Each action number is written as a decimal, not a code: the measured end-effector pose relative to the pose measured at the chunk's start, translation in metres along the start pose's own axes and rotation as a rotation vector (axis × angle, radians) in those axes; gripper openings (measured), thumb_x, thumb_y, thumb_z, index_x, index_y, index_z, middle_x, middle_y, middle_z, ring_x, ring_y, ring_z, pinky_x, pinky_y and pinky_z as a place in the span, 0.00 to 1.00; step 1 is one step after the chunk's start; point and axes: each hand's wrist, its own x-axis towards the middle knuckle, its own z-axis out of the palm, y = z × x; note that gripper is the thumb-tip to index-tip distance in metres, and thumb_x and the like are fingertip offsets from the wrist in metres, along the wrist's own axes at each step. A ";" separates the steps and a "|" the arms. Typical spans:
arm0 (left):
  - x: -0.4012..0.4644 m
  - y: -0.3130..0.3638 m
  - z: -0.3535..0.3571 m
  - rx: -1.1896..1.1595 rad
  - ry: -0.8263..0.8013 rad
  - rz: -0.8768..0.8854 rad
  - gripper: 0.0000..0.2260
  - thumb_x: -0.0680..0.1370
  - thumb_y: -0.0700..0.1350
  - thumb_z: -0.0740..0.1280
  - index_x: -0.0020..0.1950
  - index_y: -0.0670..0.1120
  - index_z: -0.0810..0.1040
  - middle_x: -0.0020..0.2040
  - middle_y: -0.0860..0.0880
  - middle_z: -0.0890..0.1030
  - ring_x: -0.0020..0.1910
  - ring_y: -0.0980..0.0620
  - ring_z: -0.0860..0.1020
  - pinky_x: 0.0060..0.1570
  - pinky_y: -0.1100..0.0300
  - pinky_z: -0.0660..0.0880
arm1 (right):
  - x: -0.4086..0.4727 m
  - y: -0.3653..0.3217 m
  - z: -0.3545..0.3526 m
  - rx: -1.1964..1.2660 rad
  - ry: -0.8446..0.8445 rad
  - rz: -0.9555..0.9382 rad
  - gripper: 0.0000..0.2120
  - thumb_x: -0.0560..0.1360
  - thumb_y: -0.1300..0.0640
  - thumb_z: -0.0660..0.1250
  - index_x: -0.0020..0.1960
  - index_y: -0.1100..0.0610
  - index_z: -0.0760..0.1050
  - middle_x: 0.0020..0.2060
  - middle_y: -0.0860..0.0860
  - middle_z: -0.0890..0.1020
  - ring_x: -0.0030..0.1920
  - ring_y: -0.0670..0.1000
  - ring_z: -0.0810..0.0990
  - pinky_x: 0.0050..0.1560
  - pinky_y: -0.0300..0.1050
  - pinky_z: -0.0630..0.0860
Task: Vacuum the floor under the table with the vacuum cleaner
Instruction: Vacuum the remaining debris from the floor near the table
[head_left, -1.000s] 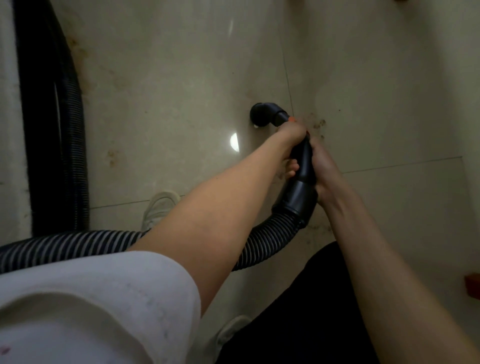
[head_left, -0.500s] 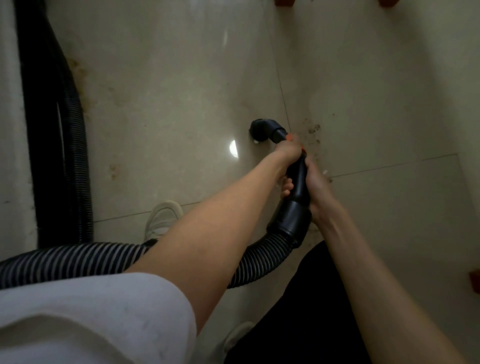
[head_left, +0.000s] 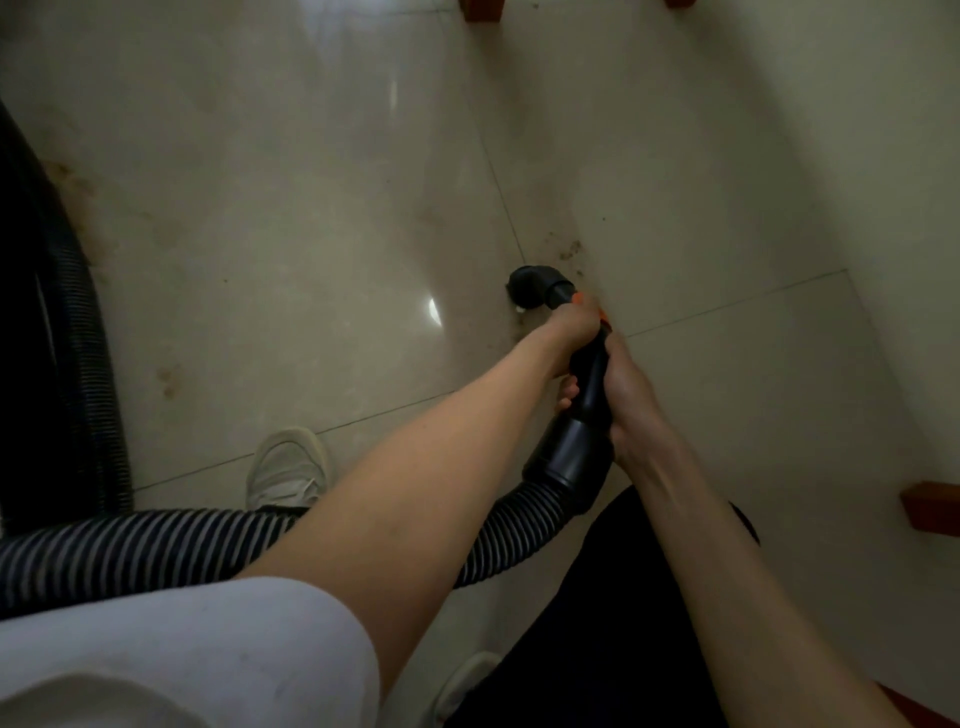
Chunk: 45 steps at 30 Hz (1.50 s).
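A: From the head view, what do the hands have hold of?

B: Both grasp the black plastic vacuum wand; the left hand is wrapped round its upper part, just below the orange band, and the right hand is curled round it lower down, fingertips showing on the far side.

A: And the working end?

B: The black elbow-shaped nozzle sits at the glossy beige tiled floor, beside a grout line; whether it touches the tile I cannot tell; brown dirt specks lie just beyond it.

A: Where does the hose run?

B: The black ribbed hose with pale stripes leaves the wide black cuff under the right hand, passes beneath the left forearm and runs to the left edge; a 2nd dark ribbed stretch rises along the left side.

A: Anything else?

B: 1 pale canvas shoe stands on the floor near the hose; a white short sleeve fills the lower left; reddish wooden furniture feet show at the top edge and at the right.
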 end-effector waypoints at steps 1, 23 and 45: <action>0.002 0.000 0.003 0.008 -0.012 0.006 0.22 0.83 0.50 0.48 0.66 0.35 0.67 0.55 0.38 0.74 0.52 0.45 0.73 0.51 0.57 0.69 | 0.002 -0.001 -0.003 0.010 0.010 -0.007 0.24 0.82 0.41 0.51 0.44 0.61 0.72 0.23 0.52 0.69 0.16 0.46 0.68 0.18 0.32 0.66; 0.041 0.051 -0.030 0.019 0.085 0.076 0.21 0.83 0.50 0.48 0.63 0.36 0.70 0.57 0.38 0.76 0.51 0.44 0.75 0.52 0.55 0.72 | 0.050 -0.037 0.039 -0.072 -0.089 -0.032 0.27 0.82 0.40 0.49 0.44 0.61 0.73 0.30 0.54 0.68 0.16 0.46 0.67 0.18 0.33 0.65; 0.034 0.026 0.011 0.092 0.047 0.054 0.23 0.83 0.50 0.47 0.65 0.35 0.70 0.51 0.39 0.75 0.46 0.46 0.73 0.44 0.59 0.68 | 0.029 -0.023 -0.002 0.009 0.028 -0.034 0.25 0.81 0.41 0.52 0.42 0.61 0.70 0.24 0.52 0.68 0.17 0.46 0.68 0.18 0.34 0.66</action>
